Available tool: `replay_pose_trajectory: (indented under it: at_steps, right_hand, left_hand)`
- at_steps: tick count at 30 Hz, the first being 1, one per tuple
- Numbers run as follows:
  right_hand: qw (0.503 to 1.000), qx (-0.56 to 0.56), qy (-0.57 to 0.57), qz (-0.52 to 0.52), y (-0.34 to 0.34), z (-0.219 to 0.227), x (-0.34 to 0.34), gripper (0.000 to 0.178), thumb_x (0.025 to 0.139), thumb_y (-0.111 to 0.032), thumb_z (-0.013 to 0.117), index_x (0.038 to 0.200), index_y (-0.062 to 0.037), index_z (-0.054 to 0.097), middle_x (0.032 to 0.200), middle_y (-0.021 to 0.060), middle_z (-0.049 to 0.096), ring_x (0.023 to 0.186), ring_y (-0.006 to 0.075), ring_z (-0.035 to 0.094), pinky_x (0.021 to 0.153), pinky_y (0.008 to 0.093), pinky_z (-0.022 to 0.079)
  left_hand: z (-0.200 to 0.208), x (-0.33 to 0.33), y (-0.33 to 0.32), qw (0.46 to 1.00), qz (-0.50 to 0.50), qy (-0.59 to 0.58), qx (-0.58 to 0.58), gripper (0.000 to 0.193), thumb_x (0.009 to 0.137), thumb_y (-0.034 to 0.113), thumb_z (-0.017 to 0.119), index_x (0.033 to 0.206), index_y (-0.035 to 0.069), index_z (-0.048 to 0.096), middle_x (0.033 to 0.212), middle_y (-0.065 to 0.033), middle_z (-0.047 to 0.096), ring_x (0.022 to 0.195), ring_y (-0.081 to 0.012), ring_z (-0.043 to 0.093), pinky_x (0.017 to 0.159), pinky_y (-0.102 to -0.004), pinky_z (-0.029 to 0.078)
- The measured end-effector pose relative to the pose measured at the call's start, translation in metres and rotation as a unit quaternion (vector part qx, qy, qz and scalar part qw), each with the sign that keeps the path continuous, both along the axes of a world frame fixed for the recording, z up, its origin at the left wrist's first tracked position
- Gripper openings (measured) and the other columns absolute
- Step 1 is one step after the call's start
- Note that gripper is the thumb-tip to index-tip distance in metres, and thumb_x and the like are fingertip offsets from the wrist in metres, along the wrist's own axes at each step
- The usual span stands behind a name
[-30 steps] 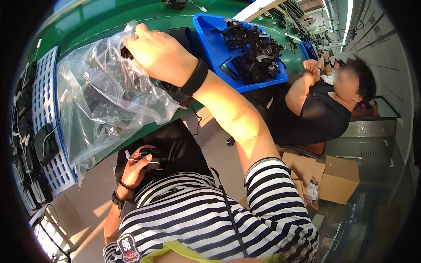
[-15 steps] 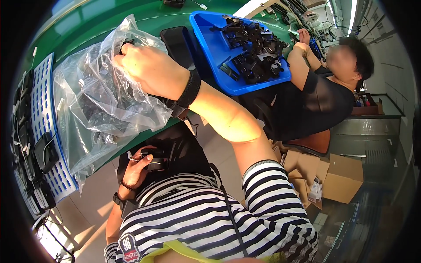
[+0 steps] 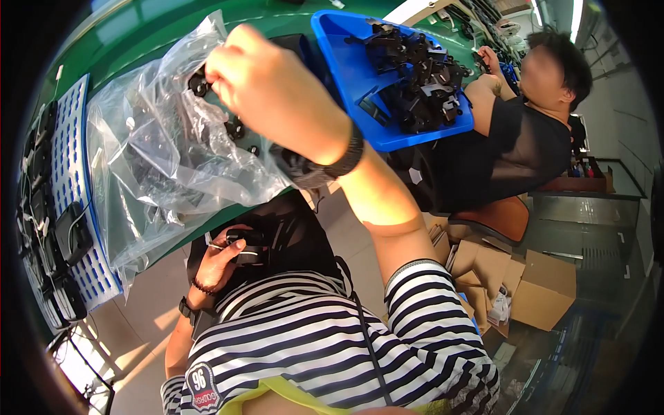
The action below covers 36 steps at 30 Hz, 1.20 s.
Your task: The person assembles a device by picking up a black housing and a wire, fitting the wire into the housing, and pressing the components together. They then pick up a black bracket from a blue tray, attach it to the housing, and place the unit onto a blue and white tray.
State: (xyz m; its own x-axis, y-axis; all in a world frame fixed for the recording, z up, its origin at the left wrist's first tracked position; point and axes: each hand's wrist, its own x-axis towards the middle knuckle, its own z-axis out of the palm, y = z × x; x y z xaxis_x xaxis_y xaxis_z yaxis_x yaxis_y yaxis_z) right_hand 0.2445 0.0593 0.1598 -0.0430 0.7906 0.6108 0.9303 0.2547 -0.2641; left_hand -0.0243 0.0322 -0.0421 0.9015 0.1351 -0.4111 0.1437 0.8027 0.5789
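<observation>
My left hand [image 3: 217, 261] is low in front of my striped shirt, fingers wrapped round a black device [image 3: 247, 247] with a thin white cable beside it. Up over the green table, my right hand [image 3: 273, 90] is closed with bent fingers at the mouth of a clear plastic bag [image 3: 145, 166]. A small black part [image 3: 199, 84] shows right by its fingertips; whether they pinch it is hidden. Another small black part [image 3: 235, 128] lies beneath that hand, at the bag's edge.
A blue tray [image 3: 387, 142] heaped with black parts [image 3: 422, 76] stands right of the bag. At left is a perforated white board [image 3: 72, 166] with black devices [image 3: 72, 235]. A co-worker [image 3: 512, 138] sits at the right, with cardboard boxes [image 3: 546, 290] below.
My right hand has moved right and upward from the bag, baring several black parts at its mouth. My left hand stays low with the black device.
</observation>
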Motion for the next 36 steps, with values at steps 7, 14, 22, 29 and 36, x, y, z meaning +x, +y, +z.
replay_pose_trajectory:
  at_steps: [7, 14, 22, 29, 36]
  right_hand:
    - [0.874, -0.138, 0.450, 0.122, -0.136, 0.049, -0.003, 0.014, 0.089, 0.008, 0.065, 0.102, 0.0087, 0.061, 0.111, 0.0243, 0.058, 0.065, 0.0165, 0.061, 0.059, 0.0247, 0.052]
    - [0.760, -0.328, 0.561, 0.023, -0.187, -0.058, -0.039, 0.017, 0.090, 0.006, 0.063, 0.107, 0.0030, 0.064, 0.112, 0.0182, 0.061, 0.074, 0.0155, 0.061, 0.060, 0.0242, 0.052]
    - [0.877, -0.301, 0.375, 0.013, -0.148, -0.117, -0.079, 0.020, 0.085, 0.007, 0.069, 0.104, 0.0018, 0.067, 0.104, 0.0093, 0.068, 0.082, 0.0167, 0.064, 0.074, 0.0285, 0.053]
    - [0.907, -0.303, 0.286, 0.062, -0.144, -0.128, -0.081, 0.020, 0.084, 0.005, 0.070, 0.104, 0.0004, 0.067, 0.103, 0.0122, 0.067, 0.084, 0.0224, 0.065, 0.075, 0.0308, 0.054]
    - [0.904, -0.289, 0.311, 0.056, -0.147, -0.132, -0.082, 0.018, 0.084, 0.005, 0.069, 0.101, 0.0005, 0.068, 0.101, 0.0120, 0.067, 0.085, 0.0226, 0.066, 0.073, 0.0310, 0.054]
  left_hand:
    - [0.021, 0.000, 0.011, 0.997, -0.023, 0.011, 0.072, 0.042, 0.096, 0.019, 0.067, 0.133, 0.001, 0.056, 0.116, -0.0065, 0.063, 0.099, -0.0151, 0.064, 0.088, -0.0313, 0.055]
    - [0.023, 0.001, 0.016, 0.981, -0.088, 0.030, 0.171, 0.045, 0.094, 0.022, 0.073, 0.130, 0.000, 0.058, 0.105, -0.0038, 0.069, 0.095, -0.0100, 0.064, 0.088, -0.0261, 0.052]
    - [0.016, 0.001, 0.006, 0.988, -0.051, -0.010, 0.148, 0.043, 0.090, 0.026, 0.077, 0.125, 0.005, 0.065, 0.105, -0.0044, 0.070, 0.097, -0.0107, 0.064, 0.093, -0.0260, 0.049]
    - [0.014, -0.002, 0.008, 0.978, -0.056, 0.012, 0.202, 0.046, 0.088, 0.026, 0.079, 0.125, 0.003, 0.065, 0.118, -0.0051, 0.066, 0.110, -0.0135, 0.059, 0.101, -0.0290, 0.044]
    - [0.018, 0.001, 0.010, 0.970, -0.073, 0.011, 0.231, 0.047, 0.088, 0.027, 0.078, 0.127, 0.003, 0.064, 0.119, -0.0054, 0.066, 0.111, -0.0135, 0.059, 0.101, -0.0290, 0.044]
